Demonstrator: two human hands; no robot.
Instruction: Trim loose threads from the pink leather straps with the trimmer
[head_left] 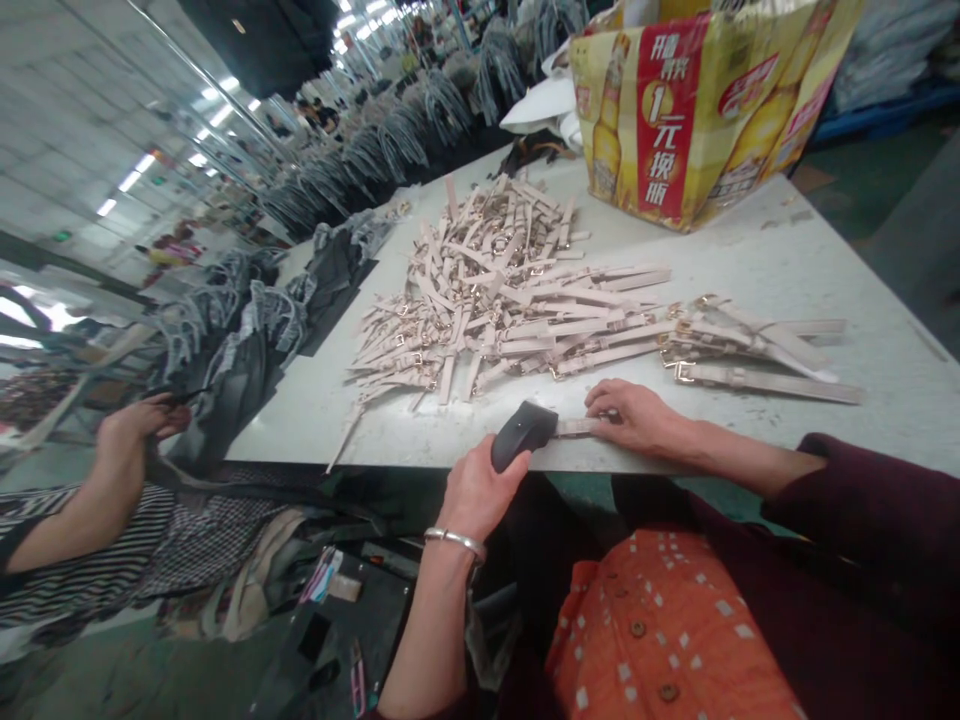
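left hand (480, 490): closed around a black clipper-like tool (523, 434). right hand (631, 418): grasping one pale strap (576, 427), near edge of desk (795, 250); heap of buckled straps (517, 300) farther off. step, apparently: tool at strap's left end. next move seems to call for strap kept flat.

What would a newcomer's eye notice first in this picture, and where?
Probably the boxy yellow-and-red package printed with bottles, at the far right of the pale, flat-topped table. Next comes the large heap of pale straps with gold-coloured metal buckles across the middle. At the near edge, the left hand holds a dark grey handheld device beside one pale strap held by the right hand.
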